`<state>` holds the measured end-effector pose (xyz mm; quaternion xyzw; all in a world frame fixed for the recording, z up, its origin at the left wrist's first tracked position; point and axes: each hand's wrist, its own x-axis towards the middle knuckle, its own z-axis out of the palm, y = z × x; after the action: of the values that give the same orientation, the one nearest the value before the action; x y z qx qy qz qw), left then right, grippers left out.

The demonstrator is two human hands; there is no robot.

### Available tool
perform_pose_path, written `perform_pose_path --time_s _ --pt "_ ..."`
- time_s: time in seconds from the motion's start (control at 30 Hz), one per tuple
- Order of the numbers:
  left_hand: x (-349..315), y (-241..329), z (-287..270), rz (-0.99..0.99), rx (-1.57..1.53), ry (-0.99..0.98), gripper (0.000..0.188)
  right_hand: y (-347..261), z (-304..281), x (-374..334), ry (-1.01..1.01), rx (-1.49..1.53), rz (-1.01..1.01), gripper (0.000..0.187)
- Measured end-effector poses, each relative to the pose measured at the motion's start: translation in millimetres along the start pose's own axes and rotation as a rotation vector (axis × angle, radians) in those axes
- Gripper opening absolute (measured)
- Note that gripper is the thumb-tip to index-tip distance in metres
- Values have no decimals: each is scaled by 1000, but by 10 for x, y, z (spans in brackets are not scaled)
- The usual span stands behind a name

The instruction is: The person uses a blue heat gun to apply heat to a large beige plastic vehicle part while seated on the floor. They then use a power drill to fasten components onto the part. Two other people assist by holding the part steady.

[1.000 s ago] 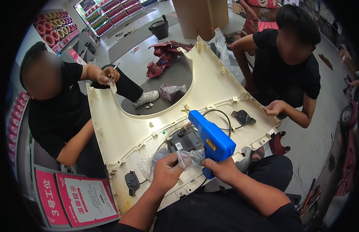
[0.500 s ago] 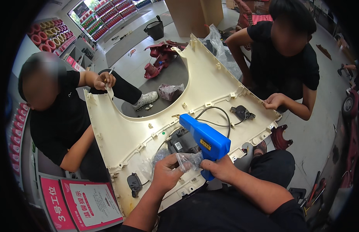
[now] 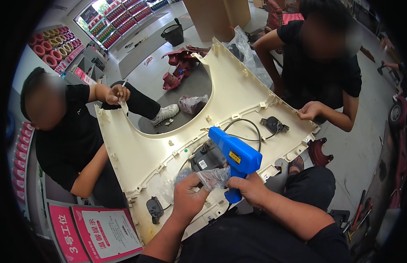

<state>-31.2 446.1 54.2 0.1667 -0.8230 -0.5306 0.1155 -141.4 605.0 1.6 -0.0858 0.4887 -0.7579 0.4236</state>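
In my right hand [image 3: 248, 189] is a blue pistol-shaped power tool [image 3: 236, 153], its brass-coloured tip pointing away and to the left. My left hand [image 3: 189, 197] pinches a small clear plastic bag [image 3: 212, 178], which stretches across to my right thumb; its contents are too small to make out. Both hands are above a large cream plastic panel [image 3: 232, 96] with a wide rounded cutout. Just beyond the bag, a black housing [image 3: 207, 158] with a white label sits on the panel. A black cable [image 3: 258, 131] runs to a small black part [image 3: 275, 126] on the right.
One person [image 3: 65, 131] at the left holds a thin white stick near the panel's edge. Another person [image 3: 330, 65] at the right touches its far edge. A pink sign [image 3: 98, 232] stands lower left; dark red parts [image 3: 181, 68] lie beyond the cutout; tools [image 3: 361, 215] lie lower right.
The blue tool's nose has swung slightly right and the tool sits a little more upright. The bag is drawn out more between my hands. The left person's head has shifted slightly.
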Motion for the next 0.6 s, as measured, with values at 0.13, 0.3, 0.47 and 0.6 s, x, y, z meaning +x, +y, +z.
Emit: perform_pose_path --time_s 0.13,0.3,0.47,0.6 --pt "-5 -60 -38 -25 -82 30 18 -91 68 -12 49 128 32 43" --pt "-48 -83 -62 -120 -328 39 19 -96 59 43 35 247 90 33" --pt "-51 -56 -163 -336 -293 -1 14 -104 82 40 -12 308 147 32" --pt "-76 31 -176 155 193 21 13 -100 82 50 -26 318 197 30"
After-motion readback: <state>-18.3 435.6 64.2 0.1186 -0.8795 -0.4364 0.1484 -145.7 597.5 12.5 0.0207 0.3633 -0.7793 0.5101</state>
